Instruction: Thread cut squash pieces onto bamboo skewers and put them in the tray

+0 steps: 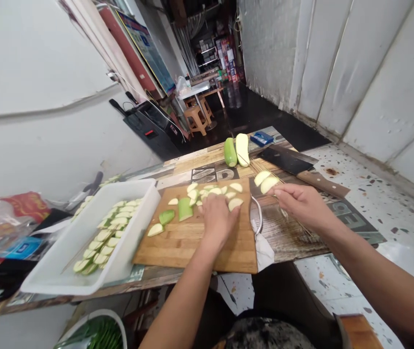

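Note:
My left hand [216, 215] reaches over the wooden cutting board [192, 247], fingers apart among pale zucchini slices [208, 189]. One slice [235, 204] lies beside its thumb. Above the table to the right of the board, my right hand [297, 203] pinches a thin skewer, mostly hidden by the fingers. Two zucchini slices [269, 184] sit at its front end. Green-skinned zucchini pieces [185, 209] rest on the board's left half. Thin bamboo sticks [259, 167] lie on the table behind the right hand.
To the left stands a white plastic tub [61, 286] with skewered slices [112, 228]. A cleaver [283, 160] lies at the right rear, near a blue box [261, 138]. A whole zucchini [230, 152] and a peeled one [242, 149] lie behind the board. A bucket [119, 322] of greens stands below.

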{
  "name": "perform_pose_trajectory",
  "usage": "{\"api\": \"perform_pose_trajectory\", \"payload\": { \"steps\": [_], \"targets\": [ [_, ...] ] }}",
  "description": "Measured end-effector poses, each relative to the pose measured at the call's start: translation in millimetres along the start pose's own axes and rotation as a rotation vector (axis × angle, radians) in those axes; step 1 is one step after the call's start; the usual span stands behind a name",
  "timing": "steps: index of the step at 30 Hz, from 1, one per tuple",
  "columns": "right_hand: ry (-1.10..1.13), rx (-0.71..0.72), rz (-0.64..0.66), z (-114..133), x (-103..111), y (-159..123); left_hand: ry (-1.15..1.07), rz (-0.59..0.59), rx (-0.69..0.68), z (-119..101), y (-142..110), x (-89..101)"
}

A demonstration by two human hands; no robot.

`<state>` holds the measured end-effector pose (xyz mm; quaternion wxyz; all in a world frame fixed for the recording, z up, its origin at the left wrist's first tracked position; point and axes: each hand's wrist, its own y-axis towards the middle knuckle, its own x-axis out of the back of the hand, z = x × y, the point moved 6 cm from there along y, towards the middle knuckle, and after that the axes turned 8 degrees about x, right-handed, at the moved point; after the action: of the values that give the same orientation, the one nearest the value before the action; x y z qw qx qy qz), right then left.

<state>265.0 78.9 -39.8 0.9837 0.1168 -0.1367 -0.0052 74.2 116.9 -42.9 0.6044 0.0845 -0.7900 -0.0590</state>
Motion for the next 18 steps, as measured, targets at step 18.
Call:
{"api": "perform_pose_trajectory", "payload": {
  "steps": [18],
  "targets": [
    [-0.144,0.320,0.459,33,-119,5,-1.795,-0.057,0.783,145,4,0.4]
  ]
}}
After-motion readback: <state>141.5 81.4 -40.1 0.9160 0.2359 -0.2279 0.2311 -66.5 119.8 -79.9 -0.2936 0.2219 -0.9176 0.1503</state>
